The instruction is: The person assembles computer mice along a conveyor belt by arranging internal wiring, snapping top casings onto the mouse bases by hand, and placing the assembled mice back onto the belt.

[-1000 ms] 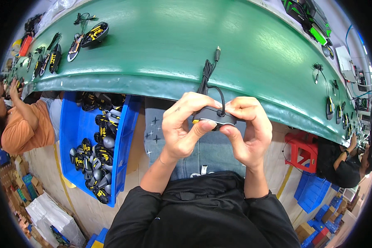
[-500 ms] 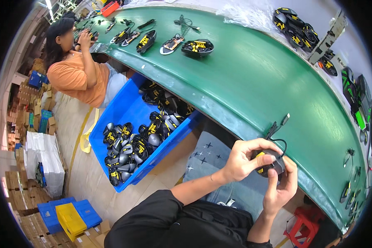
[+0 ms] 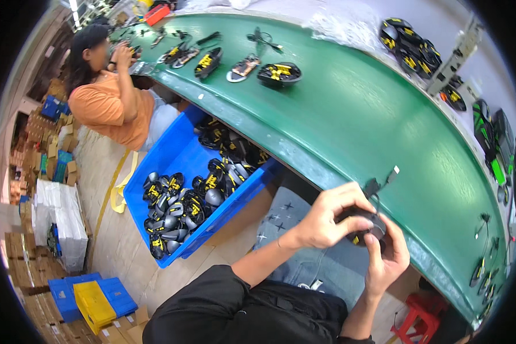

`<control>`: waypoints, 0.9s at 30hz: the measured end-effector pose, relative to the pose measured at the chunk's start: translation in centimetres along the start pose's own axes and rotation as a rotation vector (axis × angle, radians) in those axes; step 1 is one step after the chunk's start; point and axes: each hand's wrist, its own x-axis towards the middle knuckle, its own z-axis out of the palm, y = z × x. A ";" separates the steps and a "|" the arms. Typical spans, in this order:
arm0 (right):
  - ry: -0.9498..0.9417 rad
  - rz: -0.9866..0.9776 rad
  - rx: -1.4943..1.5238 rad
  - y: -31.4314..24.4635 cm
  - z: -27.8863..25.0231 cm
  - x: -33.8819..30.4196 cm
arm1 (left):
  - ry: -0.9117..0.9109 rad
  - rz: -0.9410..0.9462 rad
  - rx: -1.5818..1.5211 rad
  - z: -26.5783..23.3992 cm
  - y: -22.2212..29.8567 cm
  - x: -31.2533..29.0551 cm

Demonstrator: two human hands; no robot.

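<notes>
My left hand (image 3: 330,221) and my right hand (image 3: 389,252) grip a dark computer mouse (image 3: 377,228) between them, just off the belt's near edge. The left fingers curl over its far side while the left thumb presses on top. On the near and right sides, my right thumb and fingers pinch the shell. A black cable (image 3: 376,192) rises from the mouse and ends in a pale metal USB plug (image 3: 392,174) over the green belt. Fingers cover much of the mouse, so its small parts cannot be made out.
The green conveyor belt (image 3: 338,114) curves past me, carrying open mouse shells (image 3: 279,73), circuit boards and cables. Left of me, a blue bin (image 3: 172,135) holds many mouse shells. A person (image 3: 112,109) in orange works further left. A red stool (image 3: 421,315) stands at lower right.
Both hands have shifted slightly left with the mouse, which has turned so that less of its yellow part shows. The whole view has moved a little.
</notes>
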 end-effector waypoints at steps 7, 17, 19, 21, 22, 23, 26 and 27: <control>-0.050 -0.105 0.043 0.7 1.3 1.3 | 0.123 0.074 0.140 -0.6 0.3 -0.5; -0.037 -0.143 0.041 1.1 0.1 1.1 | 0.001 0.113 0.066 -0.2 -0.3 0.4; -0.022 -0.157 0.022 1.1 0.0 1.3 | -0.016 0.105 0.030 -0.1 -0.9 0.3; -0.038 -0.201 -0.024 1.0 0.0 1.5 | 0.100 -0.005 -0.111 0.2 -1.1 0.2; -0.035 -0.200 -0.028 1.1 -0.1 1.4 | 0.002 0.043 -0.035 -0.5 -1.4 0.3; -0.061 -0.207 -0.015 1.4 -0.2 1.3 | 0.000 0.043 -0.037 -0.5 -1.4 0.1; -0.036 -0.248 -0.097 1.0 0.5 1.1 | 0.161 -0.075 -0.276 0.1 -0.9 -0.2; 0.019 -0.271 -0.197 0.7 0.9 0.8 | 0.235 -0.075 -0.335 0.5 -1.3 -0.4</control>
